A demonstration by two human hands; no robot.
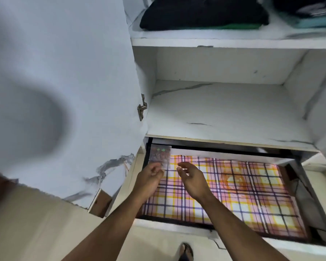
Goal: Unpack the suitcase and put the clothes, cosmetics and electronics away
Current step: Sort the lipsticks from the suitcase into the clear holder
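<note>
My left hand (151, 173) pinches a small clear plastic packet (160, 157), long axis upright, over the far-left corner of the plaid-lined open drawer (224, 191); my right hand (191, 177), relaxed and empty, hovers just right.

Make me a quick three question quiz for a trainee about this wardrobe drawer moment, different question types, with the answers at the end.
1. True or false: the left hand holds a small clear plastic packet over the open white drawer.
2. What lines the drawer's bottom?
A. plain grey felt
B. pink, yellow and purple checked liner
C. newspaper
3. Fill in: the folded black garment lies on the ___ shelf.

Key:
1. True; the right hand hovers beside it, fingers loose, holding nothing.
2. B
3. Upper; the white marble-patterned shelf directly above the drawer holds nothing visible.
</note>
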